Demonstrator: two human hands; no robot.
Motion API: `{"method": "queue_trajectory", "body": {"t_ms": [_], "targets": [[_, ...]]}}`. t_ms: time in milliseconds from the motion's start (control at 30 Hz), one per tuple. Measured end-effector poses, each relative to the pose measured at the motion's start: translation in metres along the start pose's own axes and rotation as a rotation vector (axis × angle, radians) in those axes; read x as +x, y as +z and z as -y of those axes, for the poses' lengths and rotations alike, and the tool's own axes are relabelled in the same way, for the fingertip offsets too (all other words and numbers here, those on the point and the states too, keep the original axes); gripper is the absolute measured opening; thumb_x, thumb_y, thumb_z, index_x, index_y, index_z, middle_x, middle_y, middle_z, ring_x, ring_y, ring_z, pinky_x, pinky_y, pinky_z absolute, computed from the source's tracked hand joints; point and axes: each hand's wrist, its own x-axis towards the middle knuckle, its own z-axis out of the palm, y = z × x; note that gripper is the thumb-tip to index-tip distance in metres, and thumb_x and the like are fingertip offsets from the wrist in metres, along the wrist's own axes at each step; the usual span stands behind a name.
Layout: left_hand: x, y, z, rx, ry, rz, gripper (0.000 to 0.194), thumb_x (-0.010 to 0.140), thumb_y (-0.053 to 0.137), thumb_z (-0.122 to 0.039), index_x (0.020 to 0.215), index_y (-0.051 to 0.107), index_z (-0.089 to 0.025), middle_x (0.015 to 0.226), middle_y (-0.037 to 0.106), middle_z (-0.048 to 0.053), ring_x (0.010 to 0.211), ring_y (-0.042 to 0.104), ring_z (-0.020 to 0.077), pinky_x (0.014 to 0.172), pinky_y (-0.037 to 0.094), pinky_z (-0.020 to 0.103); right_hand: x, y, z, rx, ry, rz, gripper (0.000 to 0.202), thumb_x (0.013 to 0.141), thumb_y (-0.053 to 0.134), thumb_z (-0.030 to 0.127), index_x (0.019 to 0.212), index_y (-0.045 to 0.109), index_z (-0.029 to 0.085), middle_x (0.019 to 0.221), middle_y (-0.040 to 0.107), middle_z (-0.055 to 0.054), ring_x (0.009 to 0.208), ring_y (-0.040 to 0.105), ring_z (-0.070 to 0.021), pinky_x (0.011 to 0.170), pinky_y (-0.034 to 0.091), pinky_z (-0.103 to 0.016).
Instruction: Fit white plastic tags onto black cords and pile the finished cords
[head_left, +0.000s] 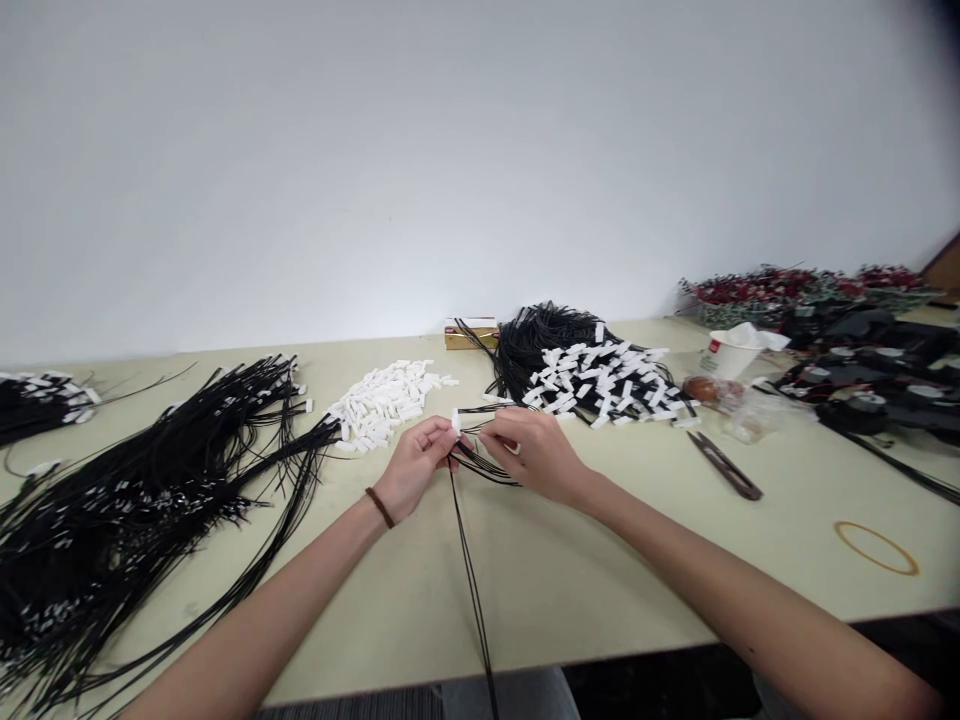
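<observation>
Near the middle of the table, my left hand pinches a small white plug connector between thumb and fingers. Several thin black wires run from the connector toward the right, and a few more hang down over the table's front edge. Close beside it, my right hand has its fingers curled and pressed together at these wires, apparently on one of them. Its fingertips are partly hidden, so the exact wire does not show.
Loose white connectors lie heaped behind my left hand. Bundled black wires cover the left side; wires with white connectors pile up behind my right hand. Thread snips, a paper cup and a yellow ring are at right.
</observation>
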Motion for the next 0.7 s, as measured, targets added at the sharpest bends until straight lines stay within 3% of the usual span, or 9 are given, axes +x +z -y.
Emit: {"method": "queue_trajectory", "body": {"t_ms": [267,700], "targets": [[-0.0034,0.0043,-0.0045,0.073,0.033,0.007,0.023,0.071,0.061,-0.036,0.071,0.054,-0.014,0.068,0.061,0.003,0.058,0.051,0.0106,0.052,0.042,0.022,0.0012,-0.0035,0.0039,0.113,0.014,0.02,0.022,0.082,0.041,0.017,0.064,0.054,0.016,0.055,0.042,0.002,0.053,0.036,-0.009,0.053,0.027,-0.022],[-0.0045,0.0043,-0.0032,0.129,0.026,-0.001,0.025,0.069,0.062,-0.04,0.068,0.054,-0.016,0.068,0.062,0.003,0.06,0.054,0.013,0.054,0.046,0.024,0.0008,0.0006,-0.0034,0.079,-0.012,0.039,0.022,0.083,0.041,0.018,0.065,0.054,0.016,0.057,0.043,0.001,0.055,0.038,-0.0095,0.054,0.027,-0.022]]}}
